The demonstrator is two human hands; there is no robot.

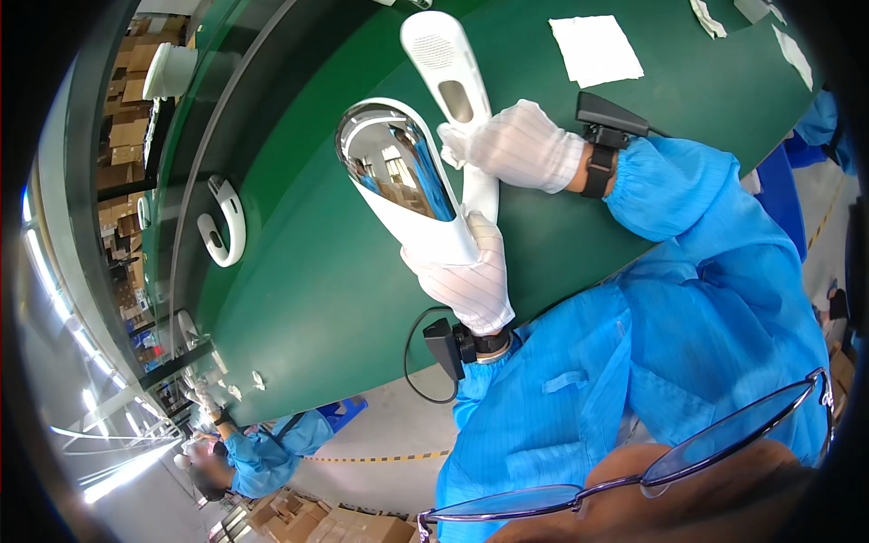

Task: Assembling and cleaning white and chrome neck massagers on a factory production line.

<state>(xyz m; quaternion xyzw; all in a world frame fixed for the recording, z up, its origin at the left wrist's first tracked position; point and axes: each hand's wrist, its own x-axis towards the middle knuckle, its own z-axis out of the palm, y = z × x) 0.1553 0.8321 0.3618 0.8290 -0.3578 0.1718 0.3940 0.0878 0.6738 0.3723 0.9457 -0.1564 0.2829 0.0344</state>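
My left hand (pixel 466 276), in a striped white glove, is closed around the lower end of a white handheld device (pixel 421 228) with a mirror-shiny oval face (pixel 396 161). Just to the right of it, a long white part (pixel 437 45) with a dotted grille and an oval grey recess slants upward. My right hand (pixel 520 147), gloved too, grips this part below the recess, its fingers curled and pressed on it. The part's lower end runs down to my left hand; whether the two pieces are joined there, I cannot tell.
A white cloth (pixel 596 50) lies on the green table (pixel 317 326) beyond my right hand. Past a rail on the left, a similar white device (pixel 223 224) rests on a dark green strip. A co-worker in blue (pixel 272 452) sits at the table's lower left.
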